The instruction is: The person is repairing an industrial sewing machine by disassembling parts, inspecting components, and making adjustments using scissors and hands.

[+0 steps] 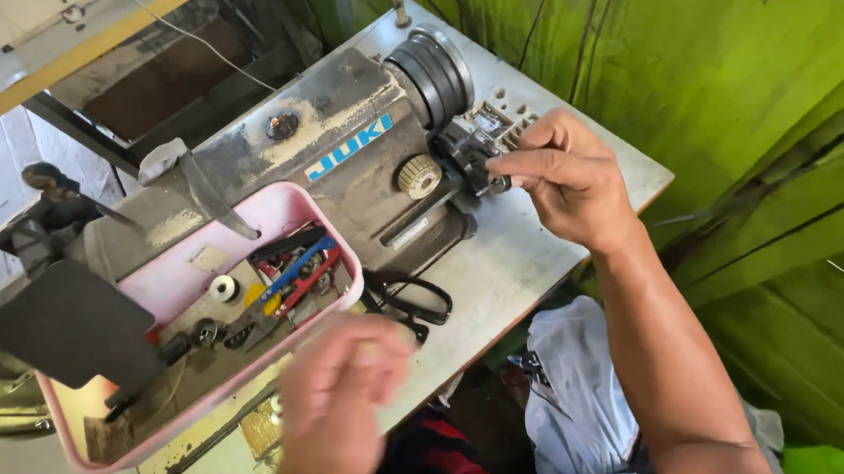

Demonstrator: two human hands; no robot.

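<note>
Lower centre: left hand (341,414) is hovering blurred above the table edge, fingers loosely curled, holding nothing visible. Beyond it, a pink plastic tray (291,205) is keeping tools within reach. Upper right: right hand (568,180) is pinching a small black metal fitting (476,162) (beside the handwheel) on the grey sewing machine (335,154).

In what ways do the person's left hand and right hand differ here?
The right hand is sharp in the picture and pinches a small dark metal part at the sewing machine end; the left hand is blurred and holds nothing visible. The right hand is raised at the machine, the left hovers near the pink tray. Both are bare.
</note>
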